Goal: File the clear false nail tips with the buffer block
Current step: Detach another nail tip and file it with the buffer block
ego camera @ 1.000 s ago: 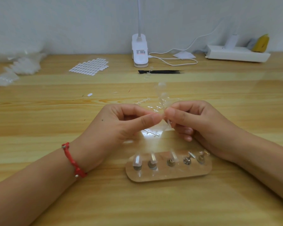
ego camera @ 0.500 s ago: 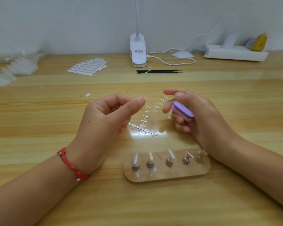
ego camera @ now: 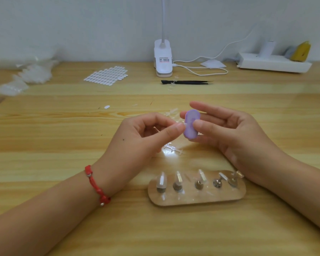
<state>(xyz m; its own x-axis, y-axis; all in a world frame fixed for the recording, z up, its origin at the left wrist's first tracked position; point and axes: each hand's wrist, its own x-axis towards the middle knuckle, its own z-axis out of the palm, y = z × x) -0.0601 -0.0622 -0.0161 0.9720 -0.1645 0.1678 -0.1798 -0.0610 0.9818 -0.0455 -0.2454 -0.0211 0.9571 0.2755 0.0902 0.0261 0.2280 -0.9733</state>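
The pale wooden table (ego camera: pixel 63 228) carries the whole job, and both hands work raised just above its middle. The right hand (ego camera: pixel 235 137) grasps the purple oval buffer block (ego camera: pixel 190 124), thumb on the near face and the lower fingers behind it, with the forefinger stretched out straight above. The left hand (ego camera: pixel 137 145) is closed in a pinch, thumb against forefinger, on a small clear false nail tip (ego camera: pixel 182 124) that meets the block's left edge; the tip is so small and glassy that its outline is hard to make out.

Nearer the person lies an oval wooden stand (ego camera: pixel 196 200) with five metal pegs bearing further clear tips, and a clear plastic sprue (ego camera: pixel 172 147) lies on the wood below the hands.

The filing stroke looks about to start. To do it well, I judge the left pinch should sit low on the tip so its edge stands free, the block should pass lightly in short strokes, and the wrists could rest on the wood for steadiness, since a hard push may flick the tip away
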